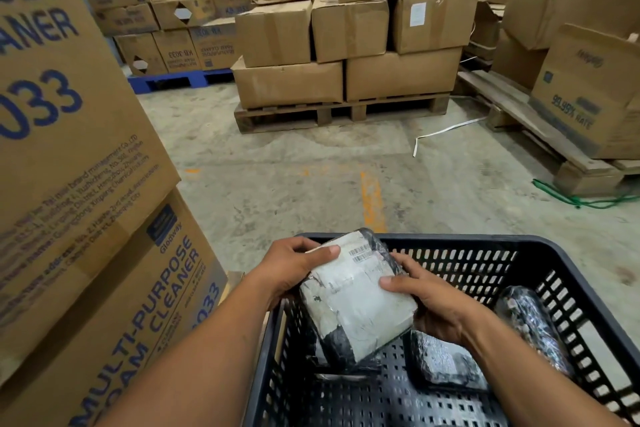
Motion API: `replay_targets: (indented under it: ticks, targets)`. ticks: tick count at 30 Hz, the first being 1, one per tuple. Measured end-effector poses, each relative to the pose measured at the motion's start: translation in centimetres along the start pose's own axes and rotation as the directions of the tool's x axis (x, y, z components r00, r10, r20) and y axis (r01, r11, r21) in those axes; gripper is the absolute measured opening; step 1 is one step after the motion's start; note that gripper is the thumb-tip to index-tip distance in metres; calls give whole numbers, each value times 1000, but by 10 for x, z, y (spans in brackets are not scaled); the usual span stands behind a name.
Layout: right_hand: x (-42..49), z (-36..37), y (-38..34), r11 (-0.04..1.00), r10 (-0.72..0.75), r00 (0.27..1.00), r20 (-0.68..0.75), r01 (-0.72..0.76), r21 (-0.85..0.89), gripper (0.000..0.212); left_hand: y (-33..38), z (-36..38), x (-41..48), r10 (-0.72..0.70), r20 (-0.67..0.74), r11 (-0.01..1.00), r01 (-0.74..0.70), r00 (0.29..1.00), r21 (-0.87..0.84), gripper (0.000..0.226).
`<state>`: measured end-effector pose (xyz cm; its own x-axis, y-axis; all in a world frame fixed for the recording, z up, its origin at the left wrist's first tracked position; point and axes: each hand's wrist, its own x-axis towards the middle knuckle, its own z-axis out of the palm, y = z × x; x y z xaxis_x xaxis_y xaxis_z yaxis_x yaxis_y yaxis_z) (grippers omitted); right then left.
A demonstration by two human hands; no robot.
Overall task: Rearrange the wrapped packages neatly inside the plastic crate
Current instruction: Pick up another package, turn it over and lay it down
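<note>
A black plastic crate (491,246) fills the lower right of the head view. Over its left half I hold a black wrapped package with a worn white label (353,302), tilted. My left hand (294,270) grips its upper left edge and my right hand (426,298) grips its right side. A second wrapped package (446,364) lies flat on the crate floor under my right wrist. A third, long wrapped package (530,322) leans against the crate's right wall.
Stacked cardboard boxes (86,184) stand close on the left, touching the crate's side. More boxes sit on a wooden pallet (339,111) ahead and on a pallet (554,149) at right. Concrete floor with an orange line (372,201) lies between.
</note>
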<state>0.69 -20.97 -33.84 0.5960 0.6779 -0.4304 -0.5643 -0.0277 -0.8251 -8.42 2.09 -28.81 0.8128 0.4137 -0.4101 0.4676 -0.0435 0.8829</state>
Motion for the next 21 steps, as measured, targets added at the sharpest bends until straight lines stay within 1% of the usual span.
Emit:
replay_targets:
  ticks: [2,4,7,9,11,13,15,17,18,20,21]
  targets:
    - [0,1,-4,996,-28,1000,-12,27,-88,77,4,1,-2,19,37,999,-18,999,-31,34]
    - [3,0,-7,990,-58,997,-54,50,-132,70,3,6,0,22,60,1000,-21,998,-12,37]
    - [5,-6,1,993,-80,987,-139,65,-103,63,2,15,6,79,-34,995,-77,996,62,43]
    - [6,-13,13,995,-67,977,-201,50,-89,66,3,20,6,141,-84,976,-125,986,180,43]
    - [9,-24,28,995,-42,965,-259,18,-96,76,3,22,5,198,-85,939,-164,976,303,43]
    - [13,-34,41,994,-20,949,-313,-14,-104,80,-1,22,2,220,-52,898,-182,974,401,45]
    - [19,-32,53,993,-24,929,-369,-22,-118,71,-7,20,0,203,-8,852,-172,979,495,48]
    - [29,-15,67,990,-22,906,-423,-38,-133,57,-11,17,1,197,37,776,-179,980,604,52]
    - [35,-2,76,984,-24,900,-434,-56,-170,54,-13,16,2,197,54,737,-184,979,650,53]
    - [48,23,94,949,-13,889,-458,-134,-286,55,-18,18,6,184,89,671,-192,979,716,55]
    - [53,33,99,926,-8,888,-459,-167,-338,61,-22,20,9,170,108,641,-194,979,743,56]
